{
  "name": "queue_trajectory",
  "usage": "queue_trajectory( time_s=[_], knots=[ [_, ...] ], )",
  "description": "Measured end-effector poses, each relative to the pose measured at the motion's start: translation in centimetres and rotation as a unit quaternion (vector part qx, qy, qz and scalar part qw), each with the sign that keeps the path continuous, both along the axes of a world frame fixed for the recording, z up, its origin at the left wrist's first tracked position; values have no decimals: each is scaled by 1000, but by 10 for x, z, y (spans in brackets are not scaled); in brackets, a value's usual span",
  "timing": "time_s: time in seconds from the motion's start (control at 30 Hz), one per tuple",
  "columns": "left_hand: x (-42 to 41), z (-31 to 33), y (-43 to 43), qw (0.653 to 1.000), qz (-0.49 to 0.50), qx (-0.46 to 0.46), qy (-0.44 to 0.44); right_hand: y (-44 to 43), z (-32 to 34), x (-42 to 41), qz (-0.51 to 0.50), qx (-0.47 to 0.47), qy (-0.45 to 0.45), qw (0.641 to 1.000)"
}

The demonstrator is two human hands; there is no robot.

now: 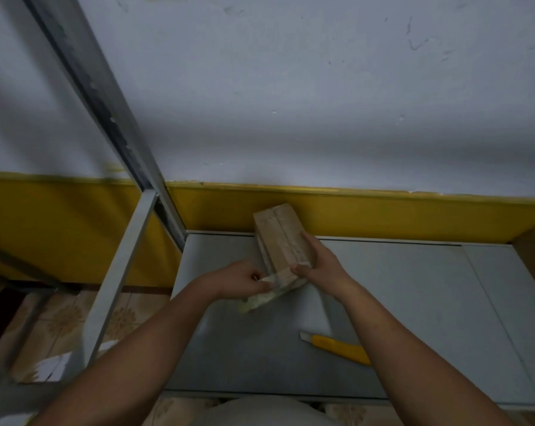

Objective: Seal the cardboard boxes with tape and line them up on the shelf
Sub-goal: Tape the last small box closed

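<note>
Head view, looking down on a grey metal shelf set against a white wall with a yellow band along its foot. Toward the back edge of that shelf, a small cardboard box, long side running away from the person, flaps closed with the seam showing on top. Gripped at its near right corner by the right hand: thumb curled onto the near end, fingers laid along the right side. Just left of that end, the left hand, fingers curled, pinching a strip of clear tape stretched across to the box's near edge. Below the left hand, a pale yellowish shape, too blurred to tell what. Nearer the person, lying flat by the right forearm and apart from the box, a yellow knife. At the far right edge, part of a second box. On the left, a grey shelf post and tiled floor beyond.
</note>
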State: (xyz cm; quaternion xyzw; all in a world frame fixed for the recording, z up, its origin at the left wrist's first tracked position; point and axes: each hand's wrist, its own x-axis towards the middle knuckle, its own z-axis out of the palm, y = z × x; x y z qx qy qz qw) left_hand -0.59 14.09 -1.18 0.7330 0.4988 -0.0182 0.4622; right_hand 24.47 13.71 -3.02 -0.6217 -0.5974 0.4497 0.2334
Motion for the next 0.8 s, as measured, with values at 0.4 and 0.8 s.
queue_trajectory(
  time_s=[0.4,0.8],
  knots=[
    [27,-27,-37,972,225,-50,-37,18,-5,17,99,-9,-19,995],
    [39,-16,-59,961,195,-19,-195,16,-4,14,50,88,-8,995]
  ],
)
